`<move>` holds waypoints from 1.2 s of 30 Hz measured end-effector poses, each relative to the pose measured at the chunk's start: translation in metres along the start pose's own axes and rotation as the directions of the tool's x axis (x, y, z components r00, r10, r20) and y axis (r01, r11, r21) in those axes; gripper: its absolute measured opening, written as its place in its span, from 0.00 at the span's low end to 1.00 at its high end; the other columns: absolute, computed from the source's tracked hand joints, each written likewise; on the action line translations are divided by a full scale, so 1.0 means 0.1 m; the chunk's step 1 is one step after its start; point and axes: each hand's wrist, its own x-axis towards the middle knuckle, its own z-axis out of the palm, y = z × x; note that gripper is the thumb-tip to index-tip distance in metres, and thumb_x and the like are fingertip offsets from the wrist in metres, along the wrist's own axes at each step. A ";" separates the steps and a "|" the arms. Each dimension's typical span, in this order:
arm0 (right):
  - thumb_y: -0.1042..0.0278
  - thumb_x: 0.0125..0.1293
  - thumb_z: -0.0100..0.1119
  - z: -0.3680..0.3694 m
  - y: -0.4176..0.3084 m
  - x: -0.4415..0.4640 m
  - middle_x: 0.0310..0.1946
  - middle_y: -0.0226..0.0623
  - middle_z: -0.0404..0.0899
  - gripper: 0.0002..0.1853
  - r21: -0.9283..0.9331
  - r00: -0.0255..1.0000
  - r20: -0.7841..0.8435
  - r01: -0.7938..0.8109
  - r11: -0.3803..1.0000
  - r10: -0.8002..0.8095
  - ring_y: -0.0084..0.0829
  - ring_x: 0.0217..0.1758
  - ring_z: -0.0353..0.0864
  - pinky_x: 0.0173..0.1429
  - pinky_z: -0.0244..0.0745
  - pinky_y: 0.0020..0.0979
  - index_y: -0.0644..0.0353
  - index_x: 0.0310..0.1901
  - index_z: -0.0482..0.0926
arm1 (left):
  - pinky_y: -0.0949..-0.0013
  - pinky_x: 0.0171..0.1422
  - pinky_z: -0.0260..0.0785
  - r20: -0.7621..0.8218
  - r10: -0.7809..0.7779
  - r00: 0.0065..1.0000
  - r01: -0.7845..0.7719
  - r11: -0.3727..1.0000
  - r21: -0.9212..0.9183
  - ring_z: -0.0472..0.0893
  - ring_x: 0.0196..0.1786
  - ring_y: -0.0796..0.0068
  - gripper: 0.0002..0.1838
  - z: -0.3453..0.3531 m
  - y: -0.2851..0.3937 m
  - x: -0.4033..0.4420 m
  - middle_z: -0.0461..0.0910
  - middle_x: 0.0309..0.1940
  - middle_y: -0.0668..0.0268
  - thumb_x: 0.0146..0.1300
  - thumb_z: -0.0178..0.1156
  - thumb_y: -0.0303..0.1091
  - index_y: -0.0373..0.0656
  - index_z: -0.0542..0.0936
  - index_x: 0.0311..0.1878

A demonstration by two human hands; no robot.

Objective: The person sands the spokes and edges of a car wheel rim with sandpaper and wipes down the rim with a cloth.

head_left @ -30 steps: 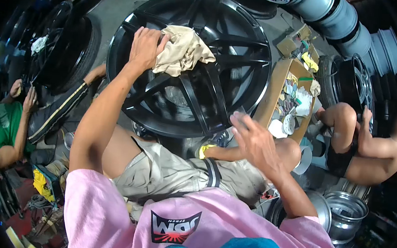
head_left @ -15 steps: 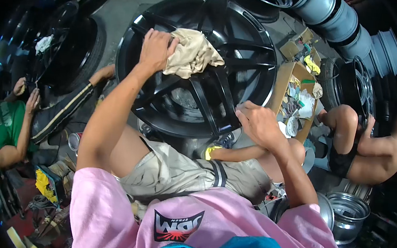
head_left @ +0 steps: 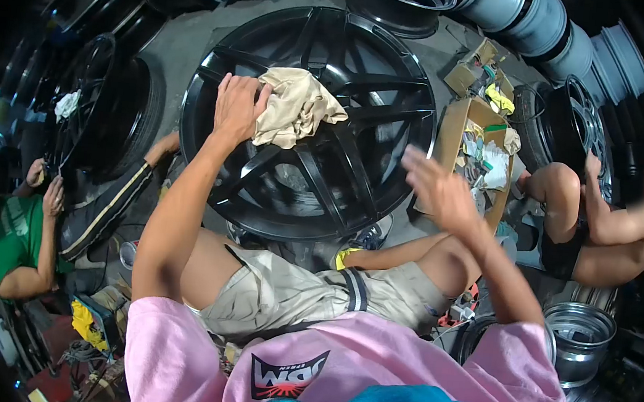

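Observation:
In front of my legs is a large black wheel rim [head_left: 353,154] with several spokes. My left hand [head_left: 240,107] rests on its upper left part, fingers along the rim and thumb against a crumpled beige cloth [head_left: 297,108] that lies over the spokes; its fingers are apart, not wrapped round the cloth. My right hand [head_left: 440,187] is raised beside the rim's right edge, blurred by motion. Whether it holds anything cannot be made out.
A cardboard box [head_left: 449,135] with discs and cloths stands right of the rim. Two people sit at the sides, one in a green shirt [head_left: 11,239], each near another wheel. Silver rims [head_left: 579,338] stand at lower right.
My right hand has lifted away from the rim's lower right edge and moved right. My left hand stays beside the cloth. The view has shifted a little, so the rim appears lower.

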 end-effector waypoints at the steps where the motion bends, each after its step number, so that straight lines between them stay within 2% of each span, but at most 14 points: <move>1: 0.55 0.84 0.62 -0.05 -0.19 -0.13 0.80 0.30 0.79 0.21 0.047 0.998 0.052 -0.023 0.999 0.021 0.43 0.55 0.96 0.51 0.93 0.43 0.50 0.72 0.88 | 0.44 0.86 0.63 0.006 -0.004 1.000 0.004 1.000 -0.002 0.85 0.59 0.53 0.20 -0.01 0.01 0.02 0.89 0.46 0.55 0.82 0.62 0.48 0.38 0.89 0.46; 3: 0.56 0.84 0.62 -0.02 -0.09 -0.20 0.79 0.28 0.80 0.20 0.072 0.999 -0.029 0.048 0.996 -0.046 0.42 0.55 0.96 0.51 0.93 0.44 0.48 0.70 0.89 | 0.43 0.86 0.63 0.048 -0.018 0.999 0.014 0.997 0.082 0.85 0.58 0.51 0.20 -0.03 0.03 0.05 0.89 0.46 0.54 0.82 0.62 0.48 0.38 0.88 0.44; 7: 0.58 0.86 0.60 -0.20 0.12 0.21 0.78 0.29 0.81 0.18 0.036 0.982 -0.088 -0.162 0.986 0.164 0.47 0.56 0.94 0.52 0.92 0.45 0.51 0.69 0.89 | 0.43 0.83 0.65 0.005 0.011 1.000 -0.012 0.998 0.070 0.85 0.57 0.50 0.20 0.03 -0.02 0.03 0.89 0.45 0.54 0.82 0.62 0.48 0.38 0.87 0.42; 9: 0.61 0.85 0.62 0.02 0.13 0.21 0.78 0.30 0.81 0.18 0.096 0.941 -0.264 -0.191 0.977 0.210 0.52 0.55 0.93 0.53 0.91 0.47 0.53 0.69 0.88 | 0.43 0.83 0.65 -0.023 0.016 1.000 -0.014 0.997 0.074 0.85 0.56 0.50 0.20 0.03 -0.05 0.02 0.89 0.45 0.54 0.82 0.62 0.48 0.39 0.87 0.43; 11: 0.68 0.83 0.63 0.18 -0.25 -0.09 0.81 0.38 0.78 0.20 0.249 0.921 -0.341 -0.105 0.963 0.189 0.53 0.65 0.91 0.61 0.91 0.47 0.54 0.73 0.85 | 0.43 0.82 0.65 -0.012 0.014 1.000 -0.013 0.998 0.058 0.85 0.56 0.50 0.19 0.01 -0.01 0.01 0.89 0.44 0.54 0.82 0.63 0.48 0.39 0.87 0.43; 12: 0.71 0.82 0.63 0.32 -0.45 -0.31 0.82 0.40 0.76 0.23 0.255 0.923 -0.335 -0.103 0.962 0.188 0.50 0.70 0.89 0.63 0.92 0.45 0.54 0.76 0.83 | 0.43 0.82 0.65 -0.026 0.006 1.000 -0.005 0.999 0.042 0.85 0.55 0.49 0.19 0.03 -0.01 0.01 0.88 0.44 0.54 0.82 0.62 0.48 0.39 0.87 0.43; 15: 0.73 0.78 0.66 0.27 -1.25 -0.66 0.82 0.40 0.78 0.25 0.325 0.935 -0.233 -0.184 0.928 0.267 0.45 0.65 0.93 0.58 0.93 0.41 0.55 0.75 0.84 | 0.42 0.82 0.65 -0.019 0.027 0.999 -0.026 0.998 0.063 0.85 0.56 0.49 0.20 0.03 -0.03 0.03 0.89 0.44 0.54 0.82 0.61 0.48 0.39 0.87 0.43; 19: 0.72 0.79 0.66 0.26 -1.02 -0.46 0.77 0.37 0.83 0.23 0.233 0.905 -0.356 -0.154 0.960 0.232 0.47 0.58 0.95 0.54 0.93 0.41 0.56 0.72 0.85 | 0.42 0.83 0.64 -0.001 0.025 1.000 -0.024 0.997 0.079 0.85 0.57 0.49 0.22 0.03 -0.03 0.03 0.89 0.45 0.54 0.83 0.60 0.50 0.39 0.88 0.46; 23: 0.69 0.77 0.69 0.09 -1.02 -0.36 0.75 0.49 0.79 0.22 0.171 0.927 -0.229 -0.262 0.950 0.297 0.56 0.70 0.86 0.68 0.86 0.49 0.52 0.70 0.88 | 0.43 0.80 0.67 0.010 0.020 1.000 -0.020 0.999 0.037 0.84 0.56 0.49 0.22 0.01 -0.05 0.03 0.87 0.44 0.54 0.85 0.58 0.50 0.38 0.87 0.48; 24: 0.66 0.76 0.71 0.07 -1.15 -0.44 0.70 0.52 0.78 0.22 0.179 0.949 -0.208 -0.200 0.963 0.236 0.56 0.70 0.81 0.68 0.82 0.52 0.48 0.70 0.89 | 0.44 0.80 0.69 -0.022 0.013 1.000 -0.013 1.000 0.007 0.86 0.57 0.48 0.23 0.00 -0.05 0.04 0.89 0.46 0.53 0.83 0.59 0.49 0.37 0.90 0.43; 27: 0.62 0.76 0.72 0.02 -1.54 -0.62 0.64 0.49 0.79 0.23 0.048 0.973 -0.061 -0.221 0.974 0.224 0.50 0.63 0.80 0.61 0.79 0.48 0.46 0.71 0.88 | 0.43 0.71 0.75 0.034 -0.049 0.998 0.051 0.998 -0.047 0.86 0.54 0.44 0.23 -0.14 -0.06 0.15 0.89 0.46 0.50 0.83 0.59 0.48 0.37 0.89 0.40; 28: 0.57 0.77 0.71 0.05 -1.61 -0.62 0.56 0.46 0.77 0.24 0.002 0.977 -0.096 -0.188 0.982 0.188 0.45 0.57 0.76 0.56 0.72 0.44 0.45 0.72 0.88 | 0.42 0.64 0.77 -0.050 -0.060 0.997 0.054 0.994 -0.099 0.85 0.53 0.41 0.24 -0.13 -0.07 0.18 0.88 0.46 0.47 0.83 0.59 0.48 0.36 0.88 0.39; 31: 0.55 0.78 0.69 0.06 -1.70 -0.42 0.51 0.44 0.75 0.23 -0.036 0.966 -0.116 -0.238 0.970 0.233 0.44 0.54 0.74 0.54 0.69 0.43 0.44 0.72 0.88 | 0.45 0.66 0.76 -0.022 -0.099 0.995 0.096 0.991 -0.094 0.84 0.57 0.40 0.22 -0.19 -0.13 0.26 0.88 0.52 0.49 0.84 0.62 0.48 0.34 0.90 0.52; 36: 0.57 0.78 0.68 -0.03 -1.84 -0.29 0.46 0.41 0.73 0.22 -0.029 0.994 -0.031 -0.109 0.994 0.108 0.43 0.51 0.72 0.53 0.65 0.44 0.57 0.67 0.89 | 0.48 0.65 0.76 -0.112 -0.133 0.985 0.116 0.983 -0.145 0.84 0.56 0.42 0.22 -0.29 -0.23 0.28 0.87 0.50 0.49 0.83 0.63 0.50 0.36 0.90 0.53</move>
